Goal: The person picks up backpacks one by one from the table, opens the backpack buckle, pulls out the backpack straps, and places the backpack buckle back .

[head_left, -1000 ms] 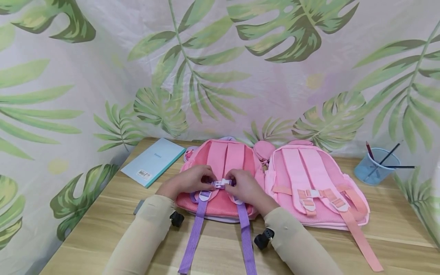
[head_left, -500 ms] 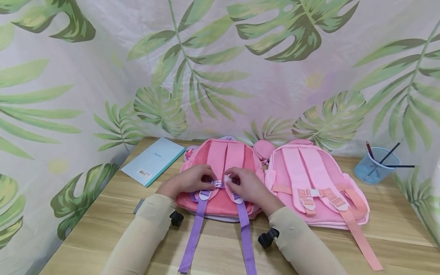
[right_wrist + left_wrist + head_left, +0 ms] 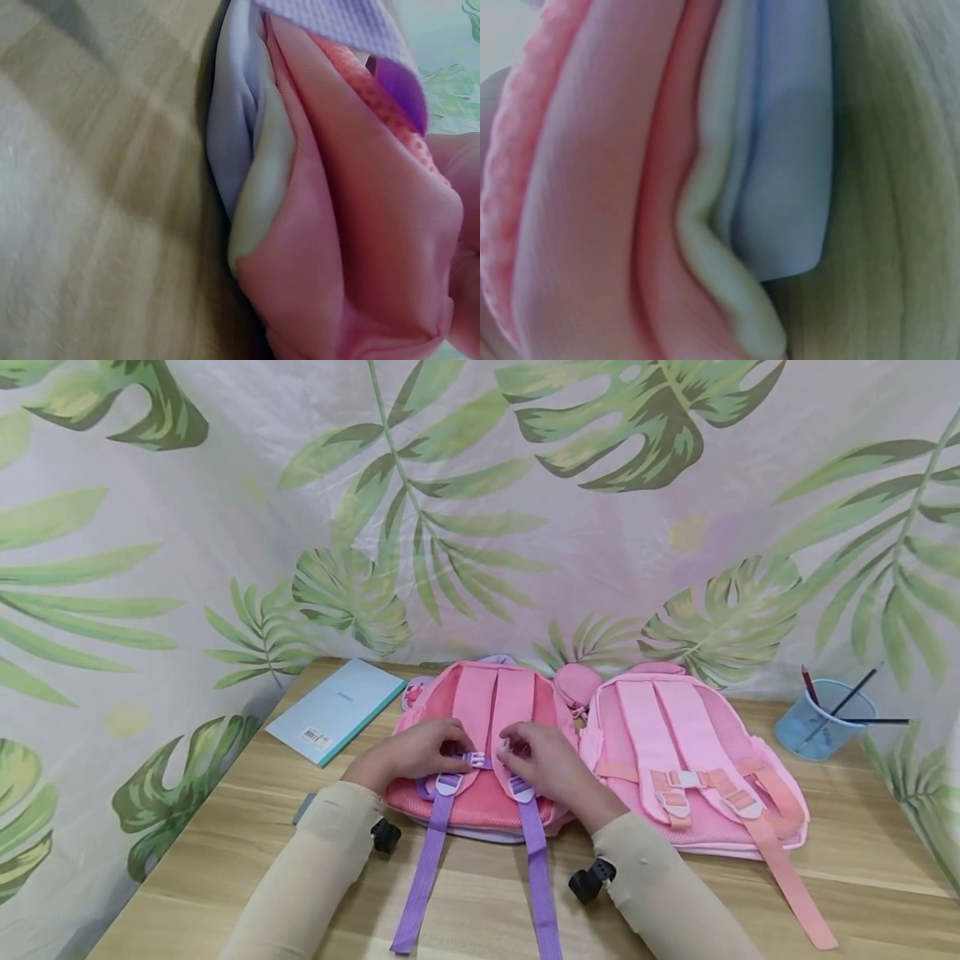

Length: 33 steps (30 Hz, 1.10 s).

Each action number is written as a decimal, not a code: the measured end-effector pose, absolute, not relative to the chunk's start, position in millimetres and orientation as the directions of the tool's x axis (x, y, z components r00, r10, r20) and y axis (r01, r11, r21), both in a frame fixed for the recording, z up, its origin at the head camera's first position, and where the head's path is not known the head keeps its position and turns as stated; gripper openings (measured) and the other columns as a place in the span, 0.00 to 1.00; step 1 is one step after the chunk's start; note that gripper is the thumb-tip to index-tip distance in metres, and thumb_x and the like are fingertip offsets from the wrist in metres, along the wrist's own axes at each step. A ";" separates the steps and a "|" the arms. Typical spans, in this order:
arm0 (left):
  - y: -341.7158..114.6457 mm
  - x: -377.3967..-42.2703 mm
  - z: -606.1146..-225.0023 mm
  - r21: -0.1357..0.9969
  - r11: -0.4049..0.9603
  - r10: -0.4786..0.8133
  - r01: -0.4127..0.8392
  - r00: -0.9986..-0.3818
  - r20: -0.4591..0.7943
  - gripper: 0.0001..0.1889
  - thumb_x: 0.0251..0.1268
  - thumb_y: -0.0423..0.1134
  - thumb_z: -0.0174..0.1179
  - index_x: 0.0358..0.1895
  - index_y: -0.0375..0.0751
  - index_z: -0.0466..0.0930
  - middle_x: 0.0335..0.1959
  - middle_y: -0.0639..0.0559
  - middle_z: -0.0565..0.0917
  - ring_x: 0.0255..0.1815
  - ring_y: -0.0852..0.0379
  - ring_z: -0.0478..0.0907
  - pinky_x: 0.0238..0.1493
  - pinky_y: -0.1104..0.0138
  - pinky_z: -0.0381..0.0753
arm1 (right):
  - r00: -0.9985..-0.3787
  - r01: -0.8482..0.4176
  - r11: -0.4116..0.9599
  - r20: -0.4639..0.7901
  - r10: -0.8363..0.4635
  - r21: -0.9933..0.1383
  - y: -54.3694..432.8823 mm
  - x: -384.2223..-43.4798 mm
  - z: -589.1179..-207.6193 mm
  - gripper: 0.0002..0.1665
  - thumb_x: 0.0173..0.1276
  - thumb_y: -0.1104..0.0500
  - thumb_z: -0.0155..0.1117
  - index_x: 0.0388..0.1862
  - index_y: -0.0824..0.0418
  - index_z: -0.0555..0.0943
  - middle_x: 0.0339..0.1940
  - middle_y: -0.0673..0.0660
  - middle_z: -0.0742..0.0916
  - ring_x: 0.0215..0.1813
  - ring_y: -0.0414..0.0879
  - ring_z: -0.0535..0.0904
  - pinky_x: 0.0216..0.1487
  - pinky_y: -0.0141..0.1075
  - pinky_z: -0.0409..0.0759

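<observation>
A coral-pink backpack (image 3: 474,702) lies straps-up on the table, with two purple webbing straps hanging toward me. Over its middle, my left hand (image 3: 420,750) pinches the white pronged half of a chest-strap buckle (image 3: 477,760). Just to the right, my right hand (image 3: 546,764) pinches the other white buckle half (image 3: 504,746), mostly hidden by the fingers. A small gap separates the two halves. In the left wrist view only the backpack's side (image 3: 592,195) shows. The right wrist view has the bag's side (image 3: 300,270) and part of the hand at the right edge.
A paler pink backpack (image 3: 626,718) lies against the right side, its orange chest strap buckled. A blue notebook (image 3: 337,710) lies at the back left. At the far right stands a blue mesh cup (image 3: 817,739) with several pencils. A patterned cloth hangs behind the table.
The two buckle halves were together a second ago and are now apart. My right hand has drawn its half slightly right and up, while the left hand has stayed nearly still.
</observation>
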<state>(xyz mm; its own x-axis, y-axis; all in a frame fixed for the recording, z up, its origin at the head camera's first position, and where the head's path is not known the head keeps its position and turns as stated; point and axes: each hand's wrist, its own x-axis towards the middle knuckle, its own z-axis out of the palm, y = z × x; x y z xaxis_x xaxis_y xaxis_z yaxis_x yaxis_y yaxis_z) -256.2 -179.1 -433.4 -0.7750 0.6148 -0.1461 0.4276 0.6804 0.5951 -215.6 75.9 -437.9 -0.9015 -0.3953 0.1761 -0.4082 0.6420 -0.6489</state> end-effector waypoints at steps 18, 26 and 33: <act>-179.8 -258.4 -434.8 0.595 0.687 0.612 0.418 -0.774 -0.162 0.08 0.74 0.43 0.72 0.51 0.51 0.90 0.45 0.57 0.83 0.46 0.59 0.77 0.54 0.63 0.79 | -0.894 -0.379 0.703 0.041 -0.447 -0.602 81.4 -222.8 -435.3 0.11 0.67 0.61 0.75 0.46 0.62 0.86 0.36 0.54 0.85 0.44 0.48 0.77 0.49 0.41 0.78; -177.5 -256.8 -431.5 0.546 0.685 0.643 0.482 -0.752 -0.143 0.08 0.76 0.43 0.70 0.53 0.49 0.89 0.45 0.57 0.82 0.46 0.60 0.76 0.55 0.64 0.79 | -0.890 -0.394 0.728 0.033 -0.456 -0.562 82.0 -221.3 -434.2 0.09 0.74 0.56 0.71 0.46 0.60 0.89 0.44 0.55 0.86 0.55 0.54 0.78 0.62 0.49 0.77; -174.1 -250.1 -425.1 0.450 0.712 0.645 0.538 -0.755 -0.118 0.09 0.76 0.44 0.70 0.52 0.49 0.90 0.43 0.58 0.81 0.43 0.60 0.76 0.53 0.65 0.80 | -0.886 -0.402 0.729 0.034 -0.462 -0.554 80.9 -219.6 -433.5 0.08 0.74 0.57 0.72 0.46 0.60 0.90 0.44 0.55 0.84 0.54 0.54 0.76 0.61 0.49 0.74</act>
<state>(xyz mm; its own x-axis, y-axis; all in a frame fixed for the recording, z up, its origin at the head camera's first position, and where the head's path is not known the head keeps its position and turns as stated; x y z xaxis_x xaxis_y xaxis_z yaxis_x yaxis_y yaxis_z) -250.1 -174.1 -425.1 -0.7550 0.6450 -0.1180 0.5382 0.7124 0.4504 -219.6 80.9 -433.5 -0.8860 -0.4625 0.0338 -0.4017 0.7291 -0.5541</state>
